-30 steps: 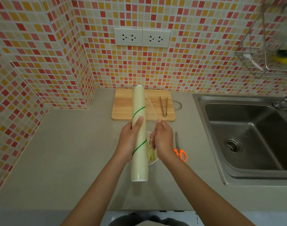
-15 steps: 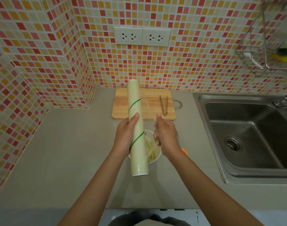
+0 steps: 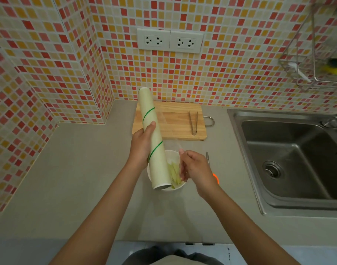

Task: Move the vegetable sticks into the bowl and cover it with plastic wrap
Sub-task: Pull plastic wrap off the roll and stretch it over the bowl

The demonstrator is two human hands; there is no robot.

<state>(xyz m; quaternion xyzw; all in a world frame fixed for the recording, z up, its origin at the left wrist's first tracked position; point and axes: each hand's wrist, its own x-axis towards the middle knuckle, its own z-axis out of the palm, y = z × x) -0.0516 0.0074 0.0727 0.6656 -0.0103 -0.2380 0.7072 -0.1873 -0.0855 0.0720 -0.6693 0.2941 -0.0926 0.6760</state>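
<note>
My left hand [image 3: 142, 148] is wrapped around the long pale cream roll of plastic wrap with thin green spiral lines [image 3: 154, 140], thumb lying along its top, the roll held tilted above the counter. Its near end hangs over the left side of the small white round bowl [image 3: 180, 187], hiding that part of the rim. My right hand [image 3: 197, 168] sits just right of the roll, fingers curled and pinching the clear loose edge of film [image 3: 176, 148], which stretches from the roll down over the bowl. The pale yellow-green vegetable sticks [image 3: 175, 174] lie inside the bowl, between my two hands. I can read no writing on the roll. Behind lies a light wooden cutting board [image 3: 175, 119] with metal tongs [image 3: 193, 122] on it. Scissors with orange handles [image 3: 215, 176] rest beside my right wrist, partly hidden. A steel sink [image 3: 290, 159] is at my right.
</note>
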